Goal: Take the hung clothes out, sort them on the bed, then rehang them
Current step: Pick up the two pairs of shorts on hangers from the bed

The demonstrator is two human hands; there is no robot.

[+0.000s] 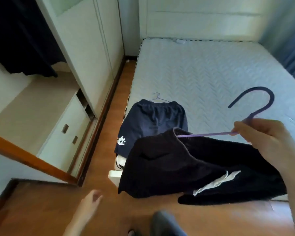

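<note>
Right hand (262, 135): fingers curled round the neck of 1 purple hanger (208, 134), just below its hook, which points up. The black shorts (186, 167), with a white mark near the hem, hang from that hanger's arm by the waistband and sag over the near corner of the bed (211, 74). I cannot tell whether they touch the mattress.

Left hand (90, 203): low over the wooden floor (41, 210), fingers loose and spread, grasping nothing; blurred.

On the bed's near-left edge, 1 pair of navy shorts (152, 120) lies flat, a white emblem at its lower left, a thin wire hanger (157, 98) at its waistband. The black shorts overlap its lower part from this viewpoint.

Wardrobe (92, 48) at left stands open, 1 dark garment (15, 40) hanging inside.
</note>
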